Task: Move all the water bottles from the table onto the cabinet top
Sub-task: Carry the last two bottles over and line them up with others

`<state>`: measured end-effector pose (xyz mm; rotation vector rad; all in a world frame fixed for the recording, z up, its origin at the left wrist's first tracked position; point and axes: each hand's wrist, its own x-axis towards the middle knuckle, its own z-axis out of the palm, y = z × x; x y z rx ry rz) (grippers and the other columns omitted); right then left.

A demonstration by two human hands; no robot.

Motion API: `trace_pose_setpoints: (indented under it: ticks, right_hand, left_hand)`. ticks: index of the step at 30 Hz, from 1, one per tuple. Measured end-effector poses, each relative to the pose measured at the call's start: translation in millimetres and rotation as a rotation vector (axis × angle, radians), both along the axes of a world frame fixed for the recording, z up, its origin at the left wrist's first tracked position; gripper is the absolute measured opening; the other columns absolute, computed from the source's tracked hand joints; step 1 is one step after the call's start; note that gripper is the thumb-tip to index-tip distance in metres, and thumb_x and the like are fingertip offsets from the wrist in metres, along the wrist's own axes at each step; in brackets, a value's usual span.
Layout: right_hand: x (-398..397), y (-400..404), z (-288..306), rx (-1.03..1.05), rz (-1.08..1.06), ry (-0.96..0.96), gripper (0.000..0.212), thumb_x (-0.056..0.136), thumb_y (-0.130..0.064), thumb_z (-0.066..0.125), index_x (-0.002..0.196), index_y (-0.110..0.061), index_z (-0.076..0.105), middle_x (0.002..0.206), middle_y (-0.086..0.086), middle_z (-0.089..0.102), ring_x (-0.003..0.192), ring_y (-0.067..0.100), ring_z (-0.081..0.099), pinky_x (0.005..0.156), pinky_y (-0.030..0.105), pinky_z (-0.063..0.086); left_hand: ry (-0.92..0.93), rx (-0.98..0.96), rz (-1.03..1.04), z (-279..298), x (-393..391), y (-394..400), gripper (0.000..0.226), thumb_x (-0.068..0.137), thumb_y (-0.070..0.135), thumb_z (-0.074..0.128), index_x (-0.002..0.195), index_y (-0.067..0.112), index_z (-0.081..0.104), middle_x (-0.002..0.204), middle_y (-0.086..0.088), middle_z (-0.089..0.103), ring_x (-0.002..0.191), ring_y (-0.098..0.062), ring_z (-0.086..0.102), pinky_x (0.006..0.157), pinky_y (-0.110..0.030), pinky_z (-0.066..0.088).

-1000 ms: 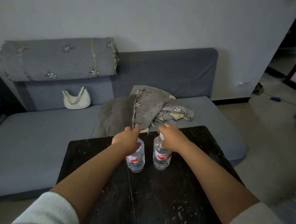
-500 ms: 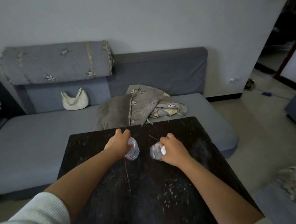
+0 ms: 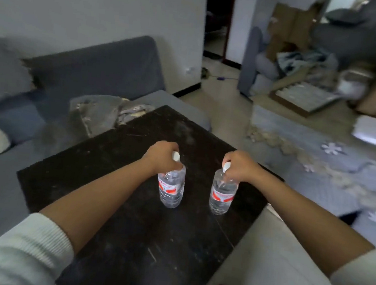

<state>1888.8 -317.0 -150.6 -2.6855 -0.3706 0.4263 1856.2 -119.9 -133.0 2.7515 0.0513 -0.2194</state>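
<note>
Two clear water bottles with red-and-white labels and white caps hang upright over the dark scratched table (image 3: 129, 205). My left hand (image 3: 161, 154) grips the left bottle (image 3: 171, 187) around its neck. My right hand (image 3: 238, 165) grips the right bottle (image 3: 222, 194) the same way. Both bottles sit roughly side by side above the table's middle. No cabinet top is recognisable in this blurred view.
A grey sofa (image 3: 97, 72) with crumpled cloth (image 3: 97, 114) lies behind and left of the table. To the right are a floral grey cover (image 3: 319, 165), a white box (image 3: 374, 130), cardboard and clutter (image 3: 303, 94). A dark doorway (image 3: 217, 20) opens at the back.
Both hands have lifted the bottles by their necks and drawn them nearer to me. My view has swung to the right, bringing the doorway and the cluttered side of the room into sight.
</note>
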Motion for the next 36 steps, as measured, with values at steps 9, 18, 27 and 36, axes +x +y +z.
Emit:
trace_pose_setpoints:
  ticks: [9, 18, 27, 36]
  right_hand:
    - [-159.2, -165.4, 14.8, 0.047, -0.504, -0.010, 0.017, 0.072, -0.006, 0.069, 0.081, -0.013, 0.057, 0.088, 0.015, 0.061, 0.069, 0.026, 0.059, 0.039, 0.019, 0.040]
    - [-380.3, -312.5, -0.9, 0.010, -1.018, -0.069, 0.039, 0.071, -0.015, 0.074, 0.107, -0.004, 0.063, 0.116, 0.016, 0.060, 0.111, 0.029, 0.055, 0.083, 0.028, 0.043]
    - [-613.7, -380.2, 3.6, -0.037, -1.509, 0.009, 0.038, 0.073, -0.022, 0.072, 0.107, -0.007, 0.061, 0.100, 0.010, 0.060, 0.096, 0.028, 0.063, 0.064, 0.024, 0.041]
    - [-828.6, -386.9, 0.6, -0.023, -2.021, 0.065, 0.030, 0.075, -0.023, 0.071, 0.101, -0.012, 0.062, 0.096, 0.011, 0.057, 0.097, 0.027, 0.058, 0.071, 0.023, 0.037]
  left_hand:
    - [0.060, -0.023, -0.568, 2.3, -46.5, -177.8, 0.027, 0.080, 0.019, 0.067, 0.099, 0.001, 0.063, 0.096, -0.011, 0.060, 0.089, -0.024, 0.056, 0.068, -0.029, 0.042]
    - [0.109, -0.009, -1.044, -9.7, -176.2, -386.9, 0.011, 0.078, 0.017, 0.071, 0.080, 0.010, 0.063, 0.100, -0.016, 0.064, 0.105, -0.032, 0.059, 0.079, -0.030, 0.044]
    - [0.169, -0.178, -1.427, -10.2, -385.6, -542.3, 0.019, 0.074, 0.011, 0.067, 0.064, 0.017, 0.052, 0.075, -0.003, 0.060, 0.078, -0.024, 0.055, 0.053, -0.022, 0.038]
    - [0.249, -0.133, -1.900, -13.0, -612.7, -655.6, 0.020, 0.074, 0.013, 0.067, 0.067, 0.019, 0.050, 0.076, -0.003, 0.054, 0.069, -0.019, 0.052, 0.046, -0.022, 0.038]
